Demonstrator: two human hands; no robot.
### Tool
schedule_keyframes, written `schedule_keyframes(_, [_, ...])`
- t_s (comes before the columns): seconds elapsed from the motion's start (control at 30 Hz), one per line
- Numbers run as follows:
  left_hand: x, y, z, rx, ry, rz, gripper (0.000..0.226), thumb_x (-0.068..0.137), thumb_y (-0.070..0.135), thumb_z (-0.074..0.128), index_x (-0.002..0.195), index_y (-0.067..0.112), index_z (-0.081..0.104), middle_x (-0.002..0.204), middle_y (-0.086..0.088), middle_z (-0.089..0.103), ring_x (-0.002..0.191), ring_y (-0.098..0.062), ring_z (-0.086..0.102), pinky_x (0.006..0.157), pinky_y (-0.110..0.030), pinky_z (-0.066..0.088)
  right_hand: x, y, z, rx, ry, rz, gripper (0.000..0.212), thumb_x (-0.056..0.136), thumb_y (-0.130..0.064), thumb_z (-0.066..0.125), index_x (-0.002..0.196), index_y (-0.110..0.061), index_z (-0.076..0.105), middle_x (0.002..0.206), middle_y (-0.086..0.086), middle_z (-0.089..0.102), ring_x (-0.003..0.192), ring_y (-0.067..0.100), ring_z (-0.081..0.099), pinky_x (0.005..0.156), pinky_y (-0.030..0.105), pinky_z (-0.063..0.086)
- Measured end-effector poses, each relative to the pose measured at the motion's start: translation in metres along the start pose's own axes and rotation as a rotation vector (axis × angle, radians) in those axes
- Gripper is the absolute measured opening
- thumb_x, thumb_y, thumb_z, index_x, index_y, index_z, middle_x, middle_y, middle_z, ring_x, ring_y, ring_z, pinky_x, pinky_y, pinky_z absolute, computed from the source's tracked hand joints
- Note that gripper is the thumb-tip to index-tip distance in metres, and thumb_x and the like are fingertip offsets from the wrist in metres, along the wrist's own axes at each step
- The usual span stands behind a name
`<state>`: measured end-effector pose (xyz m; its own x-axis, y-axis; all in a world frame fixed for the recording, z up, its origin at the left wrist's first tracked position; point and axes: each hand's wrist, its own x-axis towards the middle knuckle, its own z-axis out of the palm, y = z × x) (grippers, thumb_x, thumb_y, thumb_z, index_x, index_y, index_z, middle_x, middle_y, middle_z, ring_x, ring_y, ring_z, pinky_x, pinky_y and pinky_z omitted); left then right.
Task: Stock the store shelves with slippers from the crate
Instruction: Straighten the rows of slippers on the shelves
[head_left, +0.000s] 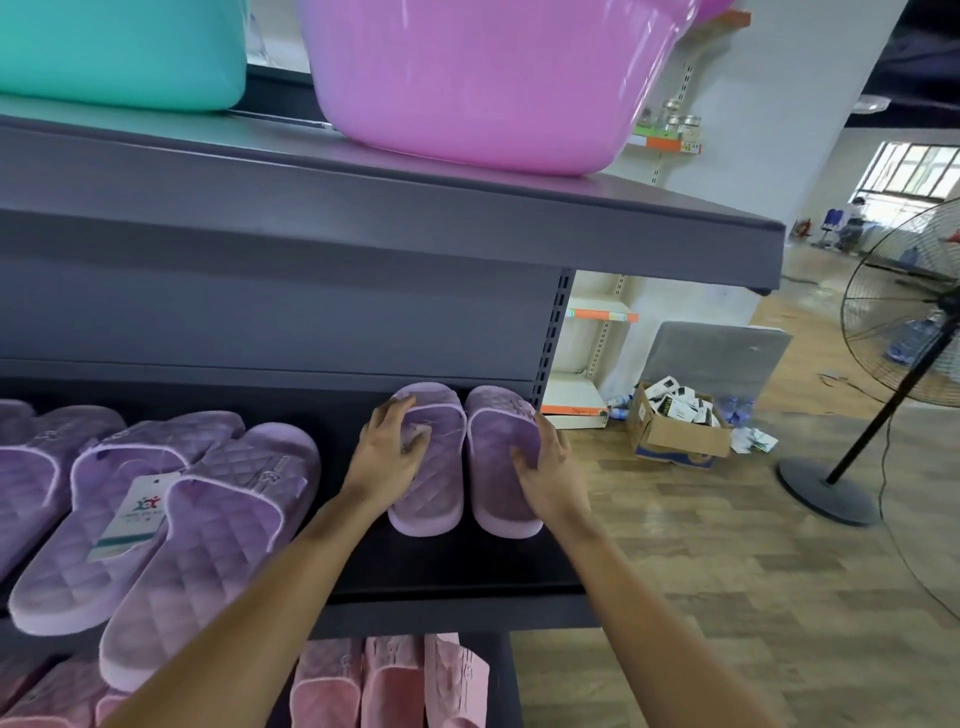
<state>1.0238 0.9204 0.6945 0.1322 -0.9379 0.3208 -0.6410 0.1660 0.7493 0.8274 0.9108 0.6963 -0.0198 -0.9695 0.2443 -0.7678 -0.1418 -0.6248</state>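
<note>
Your left grip (392, 447) holds the left purple slipper (436, 493), and your right grip (545, 462) holds the right purple slipper (496, 431). The two lie side by side on the dark shelf (441, 566), near its right end.

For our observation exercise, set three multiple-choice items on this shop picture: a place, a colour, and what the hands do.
1. Where does the pink basin stand? A on the floor; B on the upper shelf; C in a box.
2. What colour are the bottom-shelf slippers? A pink; B green; C black.
3. What are the left hand and right hand doing? A hanging idle; B each holding a purple slipper; C lifting a fan.
Answers: B, it rests on that shelf's top; A, they show pink below; B, each hand's fingers curl on one.
</note>
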Motion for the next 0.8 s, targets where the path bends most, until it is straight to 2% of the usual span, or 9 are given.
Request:
schedule_keyframes(0.13, [-0.026, 0.011, -0.013, 0.133, 0.017, 0.081, 0.049, 0.091, 0.021, 0.055, 0.137, 0.014, 0.042, 0.139, -0.008, 0.043, 0.122, -0.030, 0.044, 0.100, -0.040, 0.038, -0.021, -0.001, -0.015, -0.131, -0.036, -0.110, 0.063, 0.091, -0.027, 0.053, 0.146, -0.015, 0.024, 0.137, 0.011, 0.041, 0.114, 0.032, 0.050, 0.084, 0.037, 0.046])
schedule_keyframes(0.23, [-0.043, 0.021, -0.027, 0.245, 0.005, 0.100, 0.051, 0.091, 0.022, 0.055, 0.139, 0.016, 0.040, 0.143, -0.005, 0.038, 0.128, -0.027, 0.038, 0.103, -0.037, 0.033, -0.035, -0.008, -0.026, -0.182, -0.085, -0.177, 0.061, 0.089, -0.026, 0.055, 0.143, -0.016, 0.029, 0.142, 0.007, 0.037, 0.120, 0.029, 0.046, 0.093, 0.035, 0.043])
schedule_keyframes(0.33, [-0.061, 0.027, -0.043, 0.331, -0.014, 0.109, 0.049, 0.089, 0.022, 0.058, 0.136, 0.017, 0.044, 0.145, -0.005, 0.036, 0.132, -0.026, 0.033, 0.105, -0.037, 0.029, -0.050, -0.016, -0.033, -0.248, -0.147, -0.252, 0.051, 0.090, -0.028, 0.052, 0.138, -0.017, 0.037, 0.140, 0.005, 0.041, 0.124, 0.026, 0.043, 0.101, 0.033, 0.034])
schedule_keyframes(0.4, [-0.076, 0.027, -0.055, 0.362, 0.017, 0.123, 0.045, 0.087, 0.023, 0.061, 0.130, 0.013, 0.051, 0.142, -0.009, 0.041, 0.131, -0.031, 0.036, 0.106, -0.044, 0.030, -0.061, -0.022, -0.033, -0.266, -0.157, -0.302, 0.050, 0.091, -0.033, 0.052, 0.138, -0.019, 0.038, 0.141, 0.003, 0.040, 0.126, 0.025, 0.042, 0.103, 0.034, 0.030])
schedule_keyframes(0.5, [-0.098, 0.023, -0.076, 0.405, 0.052, 0.112, 0.051, 0.081, 0.034, 0.049, 0.125, 0.011, 0.056, 0.136, -0.012, 0.048, 0.123, -0.035, 0.046, 0.101, -0.052, 0.038, -0.076, -0.036, -0.029, -0.229, -0.158, -0.380, 0.049, 0.091, -0.035, 0.054, 0.136, -0.019, 0.043, 0.140, 0.004, 0.044, 0.126, 0.025, 0.044, 0.102, 0.035, 0.032])
schedule_keyframes(0.6, [-0.115, 0.018, -0.101, 0.462, 0.052, 0.160, 0.055, 0.078, 0.039, 0.039, 0.119, 0.006, 0.059, 0.125, -0.014, 0.057, 0.111, -0.037, 0.056, 0.091, -0.051, 0.046, -0.087, -0.055, -0.021, -0.194, -0.191, -0.445, 0.048, 0.090, -0.033, 0.055, 0.135, -0.018, 0.044, 0.138, 0.004, 0.046, 0.126, 0.025, 0.044, 0.101, 0.035, 0.034])
schedule_keyframes(0.73, [-0.131, 0.008, -0.131, 0.499, 0.059, 0.140, 0.055, 0.077, 0.036, 0.037, 0.118, 0.007, 0.059, 0.124, -0.011, 0.058, 0.110, -0.034, 0.056, 0.097, -0.042, 0.040, -0.101, -0.083, -0.005, -0.108, -0.217, -0.525, 0.047, 0.090, -0.032, 0.055, 0.134, -0.020, 0.045, 0.137, 0.001, 0.047, 0.124, 0.022, 0.045, 0.100, 0.034, 0.035])
schedule_keyframes(0.8, [-0.133, -0.001, -0.146, 0.504, 0.071, 0.123, 0.057, 0.076, 0.038, 0.037, 0.117, 0.006, 0.060, 0.122, -0.013, 0.060, 0.107, -0.036, 0.058, 0.093, -0.042, 0.043, -0.105, -0.098, 0.003, -0.090, -0.246, -0.556, 0.048, 0.091, -0.034, 0.054, 0.136, -0.021, 0.042, 0.141, 0.001, 0.043, 0.129, 0.021, 0.041, 0.104, 0.035, 0.034])
